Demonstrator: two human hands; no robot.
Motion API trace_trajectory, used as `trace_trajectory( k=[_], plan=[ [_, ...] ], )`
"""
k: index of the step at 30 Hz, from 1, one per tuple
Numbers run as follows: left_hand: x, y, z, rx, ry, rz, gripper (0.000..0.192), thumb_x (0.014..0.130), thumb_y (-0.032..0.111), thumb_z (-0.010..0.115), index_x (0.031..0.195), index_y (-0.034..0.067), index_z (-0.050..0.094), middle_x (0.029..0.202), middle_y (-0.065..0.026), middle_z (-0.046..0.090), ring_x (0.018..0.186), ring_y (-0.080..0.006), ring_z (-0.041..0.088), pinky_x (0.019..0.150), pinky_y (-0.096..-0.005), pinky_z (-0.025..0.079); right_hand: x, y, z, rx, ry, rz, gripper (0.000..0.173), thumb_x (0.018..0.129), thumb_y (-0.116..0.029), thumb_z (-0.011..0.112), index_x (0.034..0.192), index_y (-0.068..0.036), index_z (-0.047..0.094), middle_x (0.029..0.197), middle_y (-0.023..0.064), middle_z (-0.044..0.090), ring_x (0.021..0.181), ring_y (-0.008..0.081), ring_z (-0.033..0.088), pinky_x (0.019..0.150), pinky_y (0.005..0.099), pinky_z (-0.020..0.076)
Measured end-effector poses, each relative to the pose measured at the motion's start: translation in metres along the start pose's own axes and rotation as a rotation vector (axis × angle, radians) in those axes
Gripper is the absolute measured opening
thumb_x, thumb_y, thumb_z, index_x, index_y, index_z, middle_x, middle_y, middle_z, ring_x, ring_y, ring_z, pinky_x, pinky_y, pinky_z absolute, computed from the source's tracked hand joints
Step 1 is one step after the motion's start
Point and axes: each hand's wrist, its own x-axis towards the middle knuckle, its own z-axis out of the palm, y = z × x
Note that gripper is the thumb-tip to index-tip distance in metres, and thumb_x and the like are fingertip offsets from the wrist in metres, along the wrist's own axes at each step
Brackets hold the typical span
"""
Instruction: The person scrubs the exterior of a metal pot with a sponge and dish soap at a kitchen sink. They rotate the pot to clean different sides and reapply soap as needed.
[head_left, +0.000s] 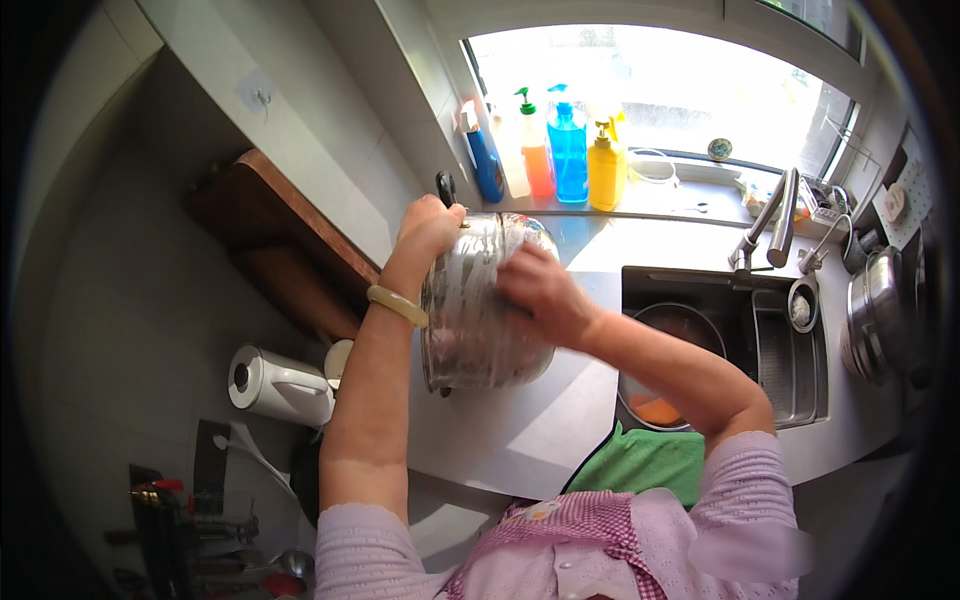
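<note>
A shiny stainless steel pot (480, 337) lies tipped on its side on the countertop, its wall streaked with whitish wet marks. At its upper left my left hand (433, 225) grips the rim beside a black handle (446, 187). My right hand (544, 296), blurred, is against the pot's outer wall near the base; whether something is under its fingers cannot be made out. The pot's inside is hidden from view.
Right of the pot is a sink (686, 277) holding a round pan (712, 322), with a faucet (781, 217) behind. Spray and pump bottles (568, 157) line the windowsill. A white kettle (281, 386) and wooden boards (300, 217) stand left; a green towel (637, 461) hangs in front.
</note>
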Motion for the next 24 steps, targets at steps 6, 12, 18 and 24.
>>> trace_trajectory(
  k=[6,12,18,24],
  plan=[
    [-0.001,-0.001,-0.001,0.026,0.026,0.009,0.048,0.09,0.036,0.06,0.109,-0.007,0.069,0.114,-0.0311,0.068,0.11,-0.0418,0.066,0.096,-0.0456,0.051,0.013,0.018,-0.009,0.048,0.101,0.142,0.021,0.067,-0.005,0.067,0.087,-0.004,0.061,0.094,0.0132,0.056,0.094,0.0351,0.053,0.088,0.0441,0.0461],
    [0.001,-0.01,-0.004,-0.002,-0.052,0.006,0.048,0.089,0.036,0.06,0.11,-0.007,0.069,0.115,-0.0307,0.067,0.11,-0.0421,0.066,0.096,-0.0456,0.051,-0.013,-0.021,0.02,-0.075,-0.138,-0.167,0.015,0.07,-0.02,0.068,0.08,-0.011,0.06,0.094,0.008,0.055,0.095,0.0289,0.055,0.09,0.0415,0.0461],
    [0.001,-0.007,0.0,-0.012,0.028,0.039,0.051,0.085,0.034,0.055,0.102,-0.013,0.067,0.104,-0.0364,0.067,0.102,-0.0452,0.066,0.091,-0.0465,0.05,0.014,0.027,0.005,0.011,0.263,0.303,0.022,0.069,-0.004,0.068,0.088,-0.002,0.059,0.092,0.016,0.055,0.092,0.0383,0.053,0.084,0.0468,0.045],
    [0.006,-0.018,-0.001,0.001,0.042,0.062,0.049,0.088,0.034,0.057,0.104,-0.011,0.069,0.11,-0.0341,0.067,0.106,-0.0451,0.065,0.095,-0.0457,0.05,-0.02,-0.018,0.026,-0.12,0.069,-0.007,0.023,0.069,-0.015,0.074,0.087,-0.01,0.061,0.092,0.01,0.055,0.093,0.0308,0.056,0.088,0.045,0.047]
  ],
)
